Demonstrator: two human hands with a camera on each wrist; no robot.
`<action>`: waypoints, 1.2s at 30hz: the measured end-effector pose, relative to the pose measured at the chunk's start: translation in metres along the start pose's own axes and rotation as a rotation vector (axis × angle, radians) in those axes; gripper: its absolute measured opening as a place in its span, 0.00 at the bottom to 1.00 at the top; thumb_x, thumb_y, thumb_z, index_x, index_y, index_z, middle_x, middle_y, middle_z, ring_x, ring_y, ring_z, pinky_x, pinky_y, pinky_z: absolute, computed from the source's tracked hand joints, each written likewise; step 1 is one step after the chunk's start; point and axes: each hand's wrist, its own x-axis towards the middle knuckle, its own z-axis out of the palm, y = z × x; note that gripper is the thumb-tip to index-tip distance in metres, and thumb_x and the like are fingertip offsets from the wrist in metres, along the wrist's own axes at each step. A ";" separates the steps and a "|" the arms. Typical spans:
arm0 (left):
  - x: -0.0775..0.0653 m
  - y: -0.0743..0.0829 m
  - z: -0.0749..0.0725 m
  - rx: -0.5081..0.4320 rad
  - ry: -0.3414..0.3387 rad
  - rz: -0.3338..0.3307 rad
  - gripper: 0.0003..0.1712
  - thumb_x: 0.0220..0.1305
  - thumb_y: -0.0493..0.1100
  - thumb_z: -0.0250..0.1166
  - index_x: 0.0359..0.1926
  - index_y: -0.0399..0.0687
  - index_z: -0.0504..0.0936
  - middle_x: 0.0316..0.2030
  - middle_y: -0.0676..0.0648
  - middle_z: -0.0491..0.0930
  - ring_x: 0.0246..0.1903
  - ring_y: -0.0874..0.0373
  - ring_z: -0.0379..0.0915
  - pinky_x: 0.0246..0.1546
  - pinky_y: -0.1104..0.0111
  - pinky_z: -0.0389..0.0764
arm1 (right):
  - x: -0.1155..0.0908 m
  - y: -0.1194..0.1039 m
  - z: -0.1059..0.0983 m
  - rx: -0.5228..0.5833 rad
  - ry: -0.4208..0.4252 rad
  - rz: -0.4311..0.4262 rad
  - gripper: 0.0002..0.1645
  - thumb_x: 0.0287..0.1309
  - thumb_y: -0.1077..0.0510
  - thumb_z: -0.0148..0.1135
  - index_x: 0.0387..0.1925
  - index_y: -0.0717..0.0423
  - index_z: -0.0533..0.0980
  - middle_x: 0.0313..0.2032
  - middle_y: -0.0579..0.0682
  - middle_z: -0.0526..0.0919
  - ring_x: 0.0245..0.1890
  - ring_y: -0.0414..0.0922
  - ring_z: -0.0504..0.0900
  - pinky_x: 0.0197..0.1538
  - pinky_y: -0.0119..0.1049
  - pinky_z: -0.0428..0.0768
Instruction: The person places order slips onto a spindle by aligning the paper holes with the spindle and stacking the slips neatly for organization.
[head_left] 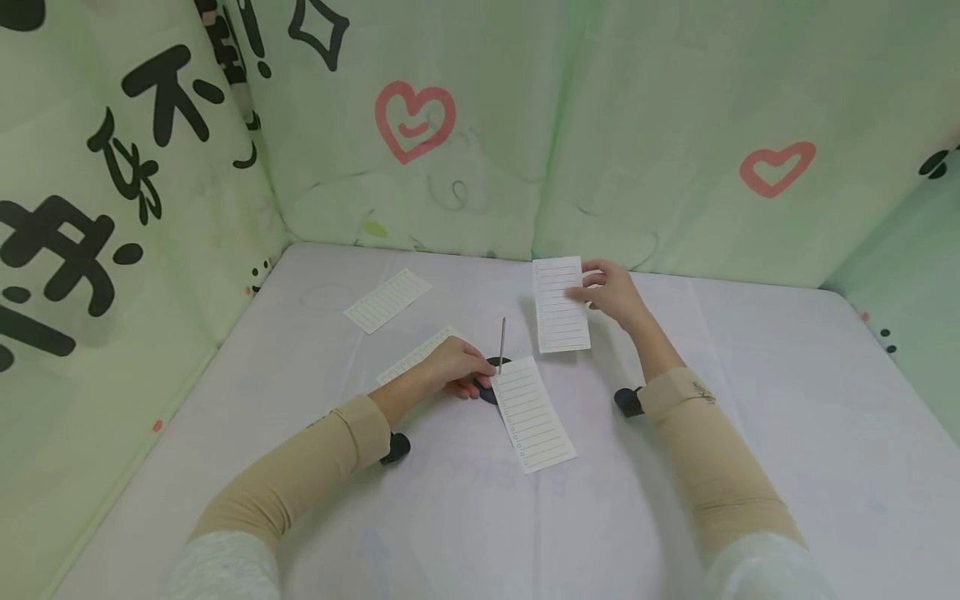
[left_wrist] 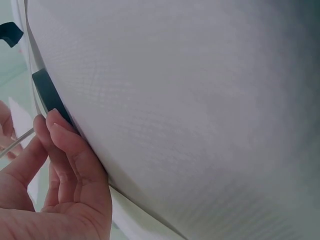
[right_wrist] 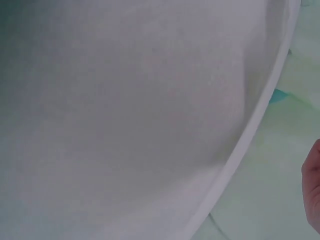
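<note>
My left hand (head_left: 455, 365) pinches the top corner of a lined paper slip (head_left: 534, 417) that slants toward me. Right at that corner stands a paper spike, a thin upright metal rod (head_left: 502, 343) on a round black base (head_left: 487, 392). The rod meets the slip's top edge in the head view, and the slip and fingers hide part of the base. In the left wrist view, the curled fingers (left_wrist: 75, 150) lie against the dark base (left_wrist: 50, 95). My right hand (head_left: 617, 292) holds a second lined slip (head_left: 561, 308) by its right edge, beyond the spike; only a bit of this hand shows in the right wrist view.
Another lined slip (head_left: 387, 301) lies at the back left of the white-covered table (head_left: 600, 533). One more slip (head_left: 420, 354) is partly hidden behind the left hand. A green printed curtain (head_left: 480, 192) closes off the table's back and sides.
</note>
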 end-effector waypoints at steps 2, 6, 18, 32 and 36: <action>0.001 0.000 0.000 -0.001 -0.003 -0.002 0.09 0.56 0.40 0.64 0.36 0.38 0.81 0.21 0.48 0.79 0.12 0.62 0.71 0.13 0.77 0.72 | -0.005 0.001 -0.004 0.053 -0.002 0.038 0.35 0.53 0.56 0.64 0.60 0.63 0.62 0.48 0.62 0.74 0.36 0.43 0.75 0.36 0.29 0.75; 0.002 0.001 0.000 0.002 -0.004 -0.010 0.09 0.56 0.40 0.64 0.36 0.38 0.81 0.22 0.48 0.80 0.13 0.62 0.71 0.13 0.77 0.72 | -0.015 0.000 -0.012 0.181 -0.002 0.103 0.37 0.53 0.53 0.65 0.61 0.63 0.63 0.47 0.55 0.76 0.34 0.38 0.77 0.35 0.27 0.75; 0.000 0.008 -0.008 -0.024 -0.026 -0.003 0.11 0.58 0.41 0.62 0.40 0.39 0.78 0.27 0.45 0.80 0.16 0.59 0.73 0.16 0.74 0.75 | -0.059 -0.013 -0.023 0.363 -0.133 0.124 0.24 0.52 0.54 0.66 0.47 0.61 0.70 0.28 0.38 0.81 0.29 0.36 0.79 0.33 0.28 0.76; -0.055 0.028 -0.014 -0.310 0.101 0.337 0.11 0.59 0.39 0.57 0.35 0.33 0.77 0.25 0.45 0.78 0.19 0.57 0.75 0.20 0.69 0.79 | -0.113 -0.028 0.003 0.293 -0.353 0.036 0.23 0.50 0.62 0.66 0.46 0.68 0.71 0.28 0.44 0.83 0.26 0.40 0.79 0.26 0.29 0.72; -0.066 0.031 -0.010 -0.297 -0.021 0.316 0.13 0.58 0.40 0.58 0.37 0.32 0.78 0.25 0.46 0.79 0.20 0.57 0.76 0.22 0.67 0.80 | -0.122 -0.030 0.013 0.270 -0.398 0.020 0.22 0.49 0.62 0.66 0.45 0.68 0.72 0.28 0.46 0.83 0.25 0.40 0.78 0.25 0.29 0.71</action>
